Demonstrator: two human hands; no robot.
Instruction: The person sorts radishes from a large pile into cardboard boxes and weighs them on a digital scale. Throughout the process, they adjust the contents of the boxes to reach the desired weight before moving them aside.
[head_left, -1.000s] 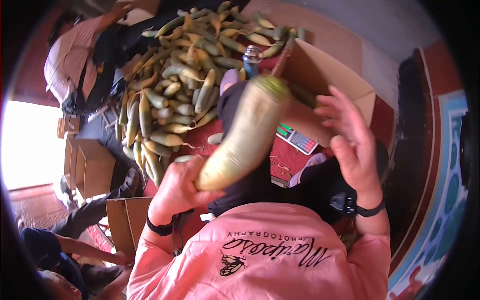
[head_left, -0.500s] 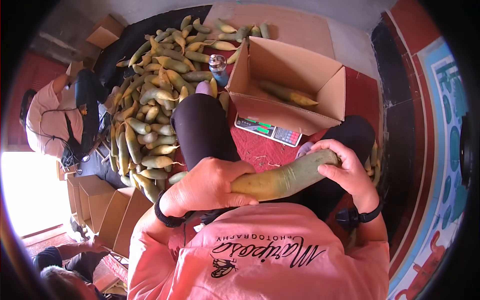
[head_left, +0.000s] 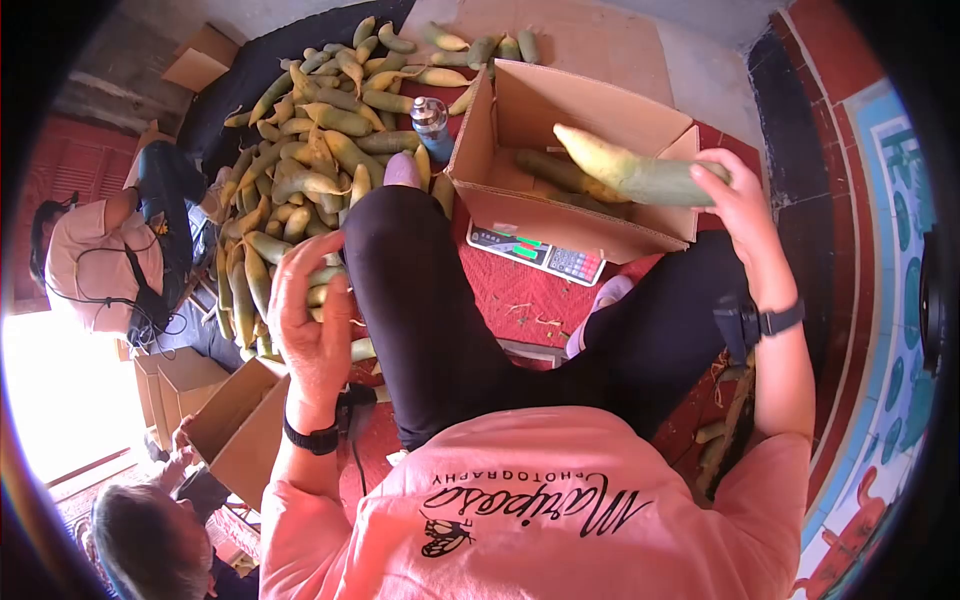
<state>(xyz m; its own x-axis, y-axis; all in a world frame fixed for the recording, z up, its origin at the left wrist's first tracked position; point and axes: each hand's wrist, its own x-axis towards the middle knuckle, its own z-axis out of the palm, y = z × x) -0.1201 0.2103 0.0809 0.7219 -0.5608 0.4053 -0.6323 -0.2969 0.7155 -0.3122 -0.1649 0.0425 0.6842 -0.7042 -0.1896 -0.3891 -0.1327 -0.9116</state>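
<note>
In my right hand (head_left: 735, 195) is a large green radish (head_left: 640, 178), gripped at its thick green end. Its pale yellow tip points left over the open cardboard box (head_left: 570, 220). Inside the box lies another green radish (head_left: 565, 175), partly hidden by the held one. Beneath the box a digital scale (head_left: 535, 252) shows its lit green displays and keypad. My left hand (head_left: 310, 310) is beside my left knee, fingers apart and holding nothing. Close to it spreads a big pile of green radishes (head_left: 320, 180).
A blue bottle with a clear top (head_left: 432, 130) stands between pile and box. At left a person in a pale shirt (head_left: 105, 255) sits by the pile. Lower left, another person (head_left: 150, 540) touches an open carton (head_left: 235, 415). Several radishes (head_left: 485, 50) lie behind the box.
My right hand has carried the radish from my lap up and over the box. My left hand has let go of it and moved left, opening. The person at lower left has shifted.
</note>
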